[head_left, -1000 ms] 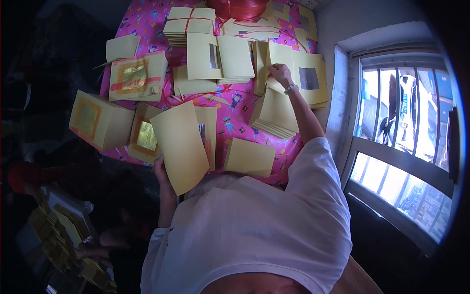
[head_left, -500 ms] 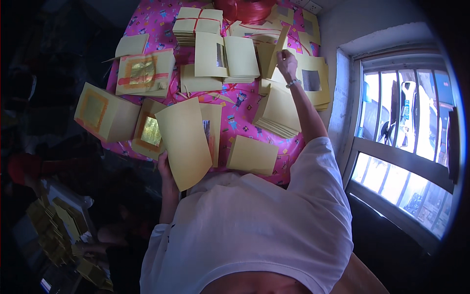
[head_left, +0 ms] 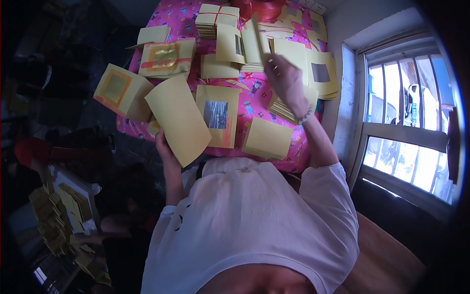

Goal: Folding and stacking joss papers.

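Observation:
My left hand (head_left: 165, 146), low at the table's near left, is closed on the edge of a yellow paper sheet (head_left: 180, 122), which is held up tilted and slightly curved. Over the right half of the table, my right hand (head_left: 286, 83) is closed around the lower end of a second yellow sheet (head_left: 260, 36), seen nearly edge-on. Between the hands, a yellow sheet with a silver foil rectangle (head_left: 218, 116) lies flat. To its right rests a small stack of plain yellow sheets (head_left: 268, 138). Another yellow stack (head_left: 281, 109) is partly hidden under my right wrist.
A pink patterned cloth (head_left: 246, 100) covers the table. Folded yellow papers with gold foil squares (head_left: 116, 88) lie at left. A tied stack (head_left: 217, 18) and red plastic twine (head_left: 267, 10) are at the back. A barred window (head_left: 406, 108) is at right. Another person's hand (head_left: 90, 239) is lower left.
My right hand has come nearer, bringing its sheet off the right-hand papers. My left hand's sheet has tilted leftward, uncovering the silver-foil sheet and hiding most of a gold-foil one. The view has shifted.

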{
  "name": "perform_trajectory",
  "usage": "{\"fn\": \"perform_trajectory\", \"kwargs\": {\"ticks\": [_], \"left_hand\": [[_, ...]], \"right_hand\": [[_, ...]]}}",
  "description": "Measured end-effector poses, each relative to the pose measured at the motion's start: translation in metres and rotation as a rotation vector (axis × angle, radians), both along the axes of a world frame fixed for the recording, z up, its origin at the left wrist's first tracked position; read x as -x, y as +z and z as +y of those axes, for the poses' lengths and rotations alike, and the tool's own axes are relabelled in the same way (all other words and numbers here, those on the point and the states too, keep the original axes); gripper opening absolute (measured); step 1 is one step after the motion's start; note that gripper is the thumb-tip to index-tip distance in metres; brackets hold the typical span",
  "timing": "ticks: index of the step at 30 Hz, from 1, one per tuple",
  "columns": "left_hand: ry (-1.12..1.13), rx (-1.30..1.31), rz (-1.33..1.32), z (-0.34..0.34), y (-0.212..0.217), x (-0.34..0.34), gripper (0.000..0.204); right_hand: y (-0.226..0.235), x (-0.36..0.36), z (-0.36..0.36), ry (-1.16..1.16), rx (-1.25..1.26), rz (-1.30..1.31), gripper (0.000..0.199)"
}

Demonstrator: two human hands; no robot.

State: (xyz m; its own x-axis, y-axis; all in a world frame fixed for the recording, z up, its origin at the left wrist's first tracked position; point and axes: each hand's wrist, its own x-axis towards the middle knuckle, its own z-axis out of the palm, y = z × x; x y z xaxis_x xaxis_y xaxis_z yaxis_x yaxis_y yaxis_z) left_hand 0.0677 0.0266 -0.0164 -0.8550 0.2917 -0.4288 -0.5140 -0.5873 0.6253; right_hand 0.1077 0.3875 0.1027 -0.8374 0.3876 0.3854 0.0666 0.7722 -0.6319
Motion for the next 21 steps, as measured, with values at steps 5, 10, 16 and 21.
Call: {"fn": "perform_trajectory", "kwargs": {"ticks": [5, 10, 16, 21], "left_hand": [[0.006, 0.066, -0.016, 0.000, 0.029, -0.010, 0.043], [0.033, 0.113, 0.152, -0.001, 0.032, -0.013, 0.037], [0.018, 0.131, 0.178, -0.006, 0.029, -0.023, 0.030], [0.037, 0.147, 0.170, -0.003, 0.036, -0.028, 0.028]], "right_hand": [[-0.002, -0.016, -0.072, 0.153, 0.138, -0.061, 0.012], [0.004, -0.029, -0.105, 0.233, 0.176, -0.038, 0.018], [0.013, -0.039, -0.116, 0.245, 0.187, -0.037, 0.018], [0.017, -0.043, -0.121, 0.251, 0.180, -0.052, 0.017]]}}
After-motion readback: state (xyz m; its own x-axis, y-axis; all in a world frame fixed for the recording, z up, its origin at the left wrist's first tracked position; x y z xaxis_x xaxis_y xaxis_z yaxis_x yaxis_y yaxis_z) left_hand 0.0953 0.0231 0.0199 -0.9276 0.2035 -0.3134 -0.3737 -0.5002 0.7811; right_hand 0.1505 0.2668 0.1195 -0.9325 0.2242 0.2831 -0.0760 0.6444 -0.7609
